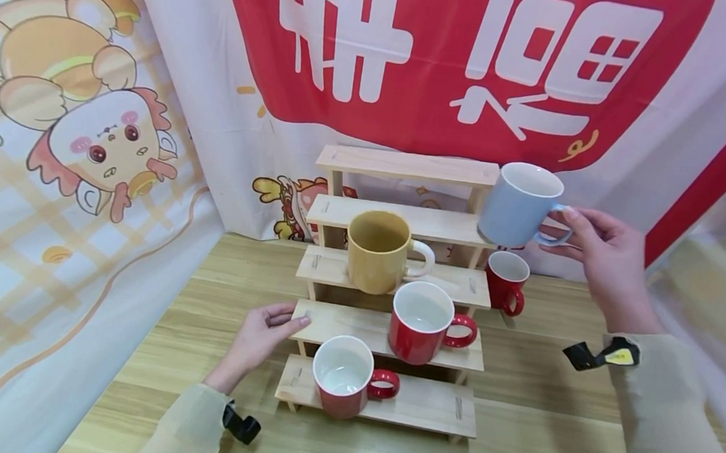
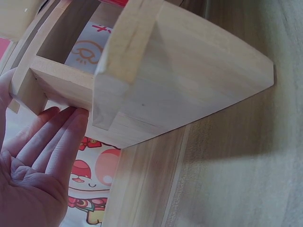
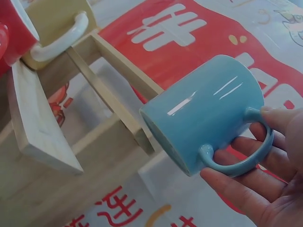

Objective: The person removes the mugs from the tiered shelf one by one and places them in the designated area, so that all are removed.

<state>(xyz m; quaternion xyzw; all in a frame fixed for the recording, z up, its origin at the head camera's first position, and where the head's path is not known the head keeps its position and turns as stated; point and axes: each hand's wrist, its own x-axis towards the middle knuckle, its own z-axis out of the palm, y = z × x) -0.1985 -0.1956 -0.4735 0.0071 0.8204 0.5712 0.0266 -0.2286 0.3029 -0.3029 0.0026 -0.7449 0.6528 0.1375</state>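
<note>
My right hand grips a light blue mug by its handle. The mug is upright in the air at the right end of the stepped wooden rack, level with its upper steps. With thumb on top and fingers underneath, my left hand holds the left end of the second-lowest step; the left wrist view shows the fingers against the wood. A red mug stands on the lowest step, another red mug one step up, and a yellow mug with a white handle on the middle step.
A small red mug stands right of the rack, partly behind it. The rack is on a wood-grain tabletop. Behind hangs a white cloth with a red printed panel; a cartoon-print cloth covers the left side.
</note>
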